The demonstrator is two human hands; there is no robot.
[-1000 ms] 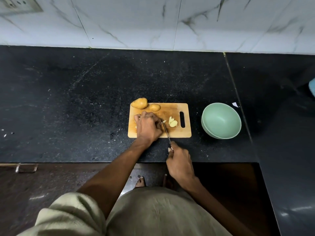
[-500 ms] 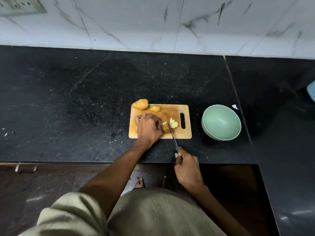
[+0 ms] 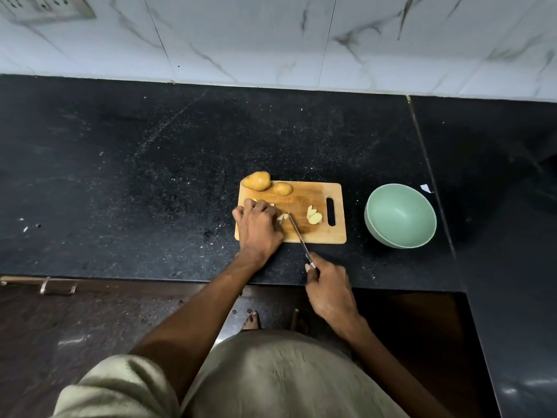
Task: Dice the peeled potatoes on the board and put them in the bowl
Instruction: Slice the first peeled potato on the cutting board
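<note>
A wooden cutting board (image 3: 304, 232) lies on the black counter. Two whole potatoes (image 3: 256, 180) (image 3: 282, 188) sit at its far left corner. My left hand (image 3: 258, 225) curls over a potato piece (image 3: 282, 217) on the board's left half; most of that piece is hidden under my fingers. My right hand (image 3: 328, 286) grips the handle of a knife (image 3: 297, 233), its blade tip resting beside the held piece. A small heap of cut slices (image 3: 314, 216) lies near the board's handle slot. The green bowl (image 3: 400, 215) stands to the right, with nothing in it.
The black stone counter (image 3: 150, 176) runs to a white marble-tiled wall behind. A seam in the counter (image 3: 428, 173) passes just right of the bowl. A small white scrap (image 3: 425, 188) lies behind the bowl. The counter's front edge is under my right hand.
The knife blade has swung left, from beside the cut slices back to the piece under my left hand. My left hand has stayed on the potato piece.
</note>
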